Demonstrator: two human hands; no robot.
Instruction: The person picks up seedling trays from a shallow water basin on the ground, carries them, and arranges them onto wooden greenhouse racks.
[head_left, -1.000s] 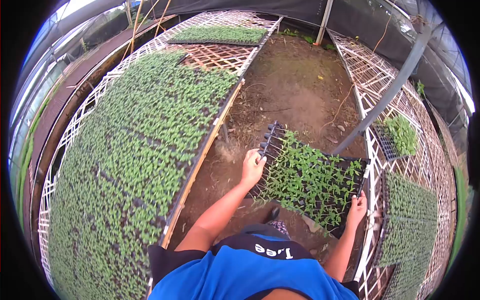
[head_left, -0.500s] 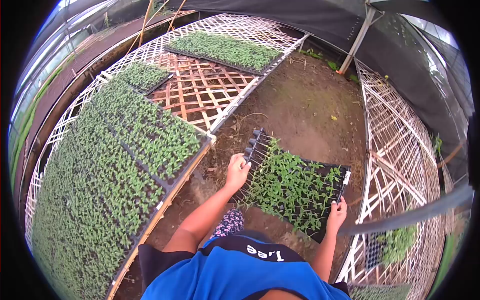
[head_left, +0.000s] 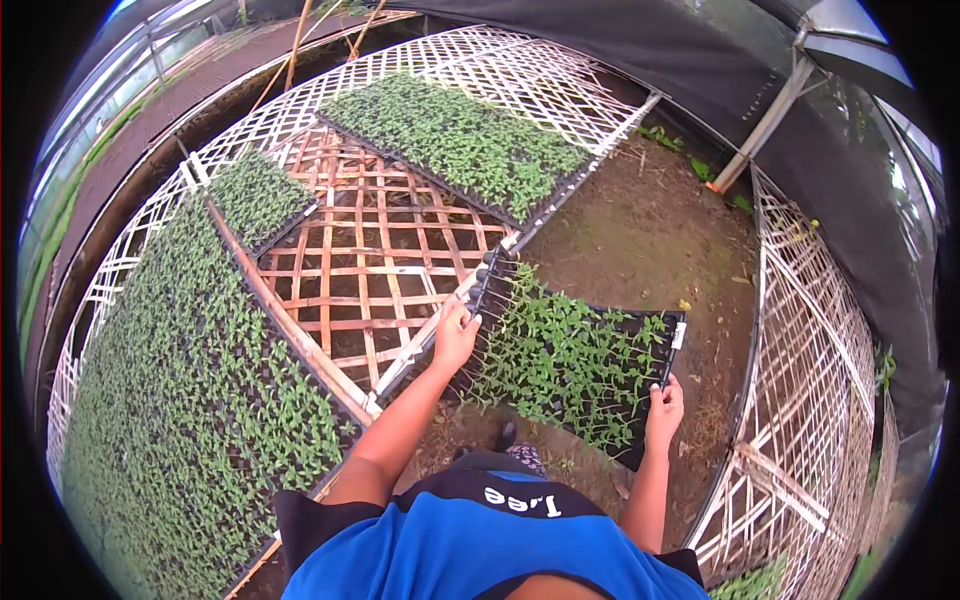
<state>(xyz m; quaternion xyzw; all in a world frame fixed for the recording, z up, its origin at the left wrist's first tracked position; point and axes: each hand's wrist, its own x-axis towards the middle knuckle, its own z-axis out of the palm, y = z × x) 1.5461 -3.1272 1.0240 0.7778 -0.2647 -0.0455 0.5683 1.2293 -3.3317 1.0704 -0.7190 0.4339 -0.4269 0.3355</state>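
A black seedling tray full of green seedlings hangs above the soil path in front of my body. Its left end bends up, showing the black cell bottoms. My left hand is closed on that left edge, close to the lattice bench's rim. My right hand grips the opposite edge, just below a small white label. The fingertips under the tray are partly hidden.
To the left, a lattice bench carries a large block of seedling trays, a small tray and a long row at the back. Another lattice bench stands right. A slanted post rises behind the dirt path.
I have moved forward along the path, so the bare lattice section is nearer. Both hands keep hold of the tray, whose left end now lies close against the bench rim.
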